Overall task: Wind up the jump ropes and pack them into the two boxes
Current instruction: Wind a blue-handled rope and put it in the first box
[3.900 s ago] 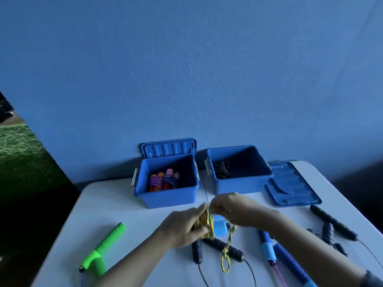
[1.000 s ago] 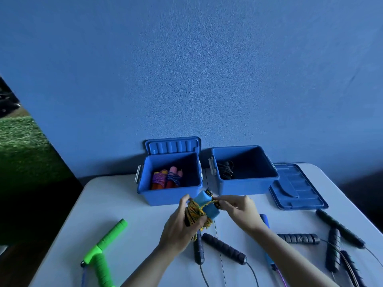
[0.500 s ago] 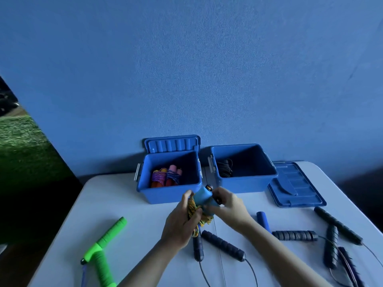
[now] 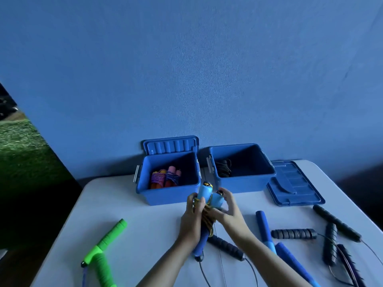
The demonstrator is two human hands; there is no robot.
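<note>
Bundle [image 4: 209,198] raised w/ both hands gripping, nearer left box [image 4: 172,195].

Dim frame with a heavy blue cast; wall [image 4: 207,69] and table [image 4: 128,214] both read bluish. Brightest patch was the green turf [image 4: 18,154] at far left, so light seemed to come from there. Corners at lower left and right fell to near black. Wide-angle bending at the edges. Overall soft and grainy; hands [image 4: 209,212] slightly smeared.
</note>
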